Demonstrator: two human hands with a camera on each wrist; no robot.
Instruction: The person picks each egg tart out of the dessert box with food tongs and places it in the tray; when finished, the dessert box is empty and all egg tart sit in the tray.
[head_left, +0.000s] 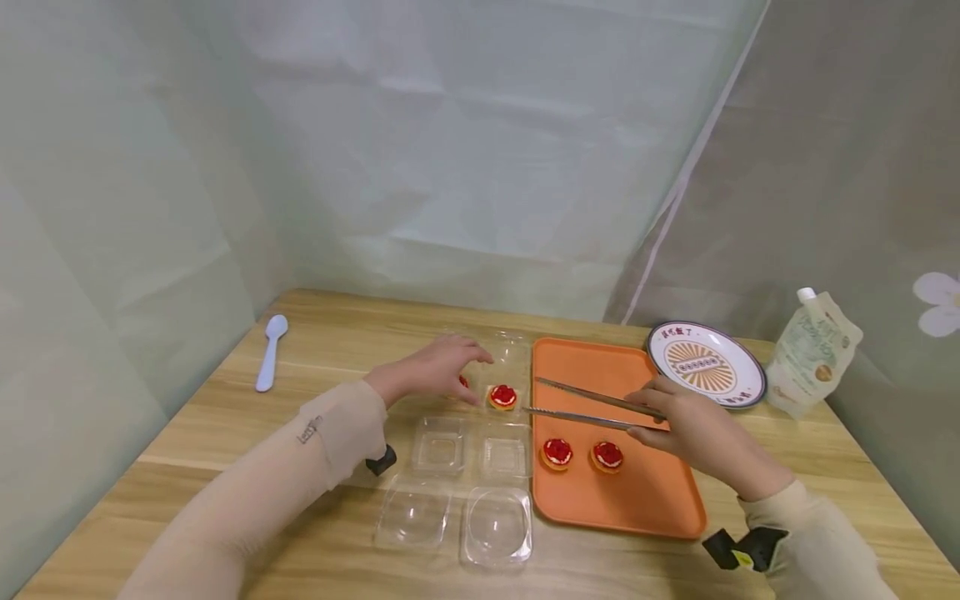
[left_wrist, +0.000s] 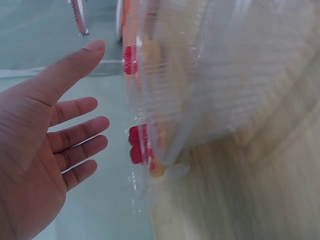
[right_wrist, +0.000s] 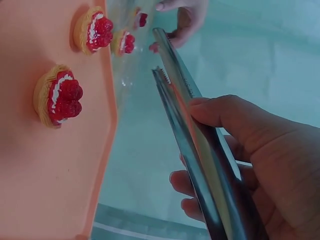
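My right hand [head_left: 686,425] grips metal tongs [head_left: 588,396], whose arms stand apart with nothing between the tips, over the orange tray [head_left: 618,508]. Two red-topped tarts [head_left: 557,452] lie on that tray. My left hand [head_left: 442,367] hovers over the clear plastic boxes [head_left: 441,450], its fingers spread and holding nothing, as the left wrist view shows. One tart [head_left: 502,397] sits in a back box beside the tray. A second boxed tart [head_left: 462,382] is partly hidden under my left hand. In the right wrist view, a raspberry-topped tart [right_wrist: 59,97] shows its fluted crust and white cream.
Open clear lids [head_left: 497,525] lie at the front of the boxes. A patterned plate [head_left: 705,365] stands behind the tray's right side, with a spouted pouch [head_left: 813,354] next to it. A pale spoon [head_left: 271,352] lies at the table's left. Curtains hang behind the table.
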